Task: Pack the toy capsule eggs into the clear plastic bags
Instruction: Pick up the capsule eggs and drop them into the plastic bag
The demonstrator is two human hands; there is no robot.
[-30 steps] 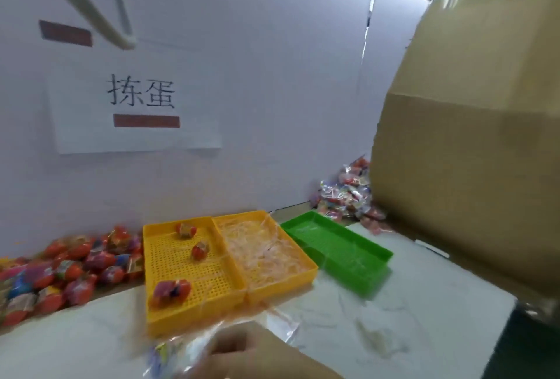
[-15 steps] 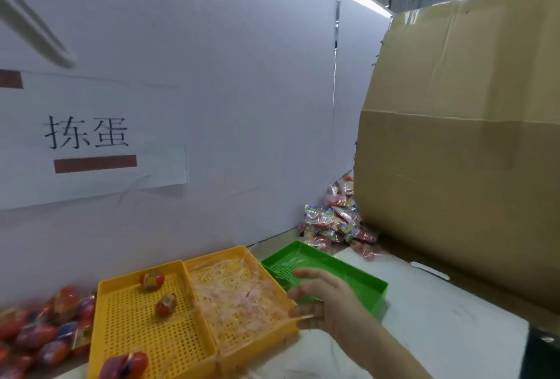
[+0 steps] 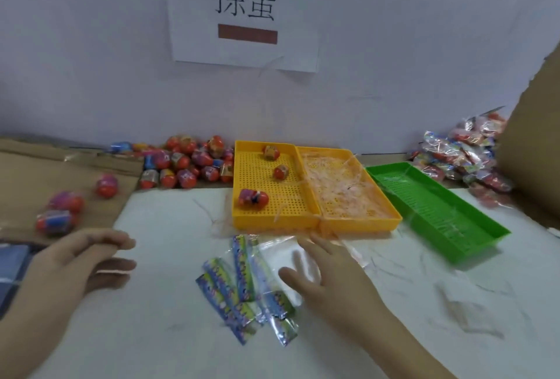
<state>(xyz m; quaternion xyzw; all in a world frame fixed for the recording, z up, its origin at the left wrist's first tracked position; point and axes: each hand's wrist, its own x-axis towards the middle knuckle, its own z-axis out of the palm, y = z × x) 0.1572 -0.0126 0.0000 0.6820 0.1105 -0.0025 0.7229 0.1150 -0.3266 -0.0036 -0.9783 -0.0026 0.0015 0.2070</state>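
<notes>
While I am watching through the head camera, the right hand (image 3: 330,281) is lying on a fan of clear plastic bags (image 3: 239,269) on the white table (image 3: 169,342). Its fingers are reaching out straight and spread apart. I cannot tell whether any finger is sitting under the film.

The left hand (image 3: 81,260) is hovering over the table's left side. Its fingers are curling loosely, close together, and are gripping nothing.

Just beyond the bags, a yellow tray (image 3: 254,175) is sitting with 2 compartments. Its left compartment is holding 3 capsule eggs (image 3: 253,199), lying apart from each other. Its right compartment is holding a tangle of thin strands (image 3: 342,190). A green tray (image 3: 439,209) is lying just to the right of it.

A heap of eggs (image 3: 188,163) is resting against the wall, left of the yellow tray. 3 loose eggs (image 3: 60,209) are lying on a cardboard sheet (image 3: 30,172) further left. Filled bags (image 3: 466,154) are piling up behind the green tray, beside a cardboard box (image 3: 533,151). A paper sign (image 3: 245,21) is hanging on the wall above.
</notes>
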